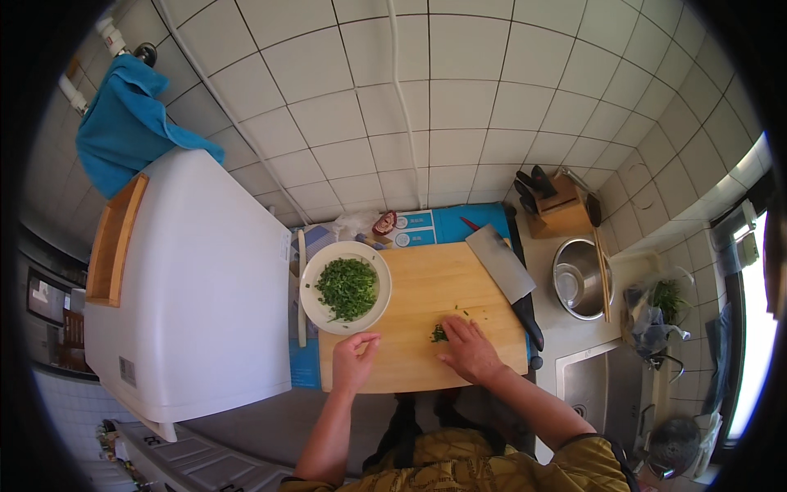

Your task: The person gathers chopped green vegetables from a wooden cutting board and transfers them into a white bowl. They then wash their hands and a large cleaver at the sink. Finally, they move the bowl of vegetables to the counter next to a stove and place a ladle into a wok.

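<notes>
My right hand lies palm down on a wooden cutting board, its fingertips at a small heap of chopped green herbs. Some of that heap may be hidden beneath the hand. My left hand is over the board's near left part, just below a white plate. Its fingers are curled, with a gap at the thumb and nothing visible between them. A larger mound of chopped greens fills the plate's middle. Across the board's right side rests a cleaver with a black handle, away from both hands.
At the left stands a large white appliance. A long pale stalk or stick lies beside the plate. Behind the board is a cut red onion or similar vegetable. To the right are a knife block, a steel bowl and a sink.
</notes>
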Demonstrator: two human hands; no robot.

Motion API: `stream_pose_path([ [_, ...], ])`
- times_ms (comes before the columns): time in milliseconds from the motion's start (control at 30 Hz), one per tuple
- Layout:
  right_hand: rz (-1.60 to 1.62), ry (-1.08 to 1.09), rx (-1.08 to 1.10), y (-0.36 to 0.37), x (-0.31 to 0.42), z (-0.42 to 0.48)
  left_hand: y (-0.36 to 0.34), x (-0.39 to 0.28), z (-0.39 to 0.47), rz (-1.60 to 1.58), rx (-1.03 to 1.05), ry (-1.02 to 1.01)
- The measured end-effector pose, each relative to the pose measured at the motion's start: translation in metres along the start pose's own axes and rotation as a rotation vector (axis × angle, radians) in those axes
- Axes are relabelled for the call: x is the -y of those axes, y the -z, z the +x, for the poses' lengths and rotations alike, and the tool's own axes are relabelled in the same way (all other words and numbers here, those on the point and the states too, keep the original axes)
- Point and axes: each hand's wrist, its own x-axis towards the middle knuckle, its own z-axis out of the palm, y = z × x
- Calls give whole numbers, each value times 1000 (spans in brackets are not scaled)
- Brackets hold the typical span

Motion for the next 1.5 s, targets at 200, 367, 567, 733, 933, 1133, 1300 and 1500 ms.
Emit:
stream_pose_path([
  [200,107,-294,-325,-9,-17,-8,-4,-1,-1,-24,6,7],
  [367,152,-198,-288,-38,16,5,-12,3,2,-12,48,-39],
  [567,230,-166,-331,-17,-11,16,-5,-12,-1,11,53,-3],
  [733,95,-112,-254,-21,-3,20,-7,0,-1,-22,84,12],
  [933,221,-89,-293,-18,5,-5,-9,1,-3,-34,112,9],
  [1133,276,-338,-222,-2,2,-1,-8,5,-4,-51,119,29],
  [1300,236,-345,-152,-8,11,28,-5,7,-4,-58,133,59],
  [1500,190,-224,-198,-8,19,40,2,12,-7,-106,106,40],
])
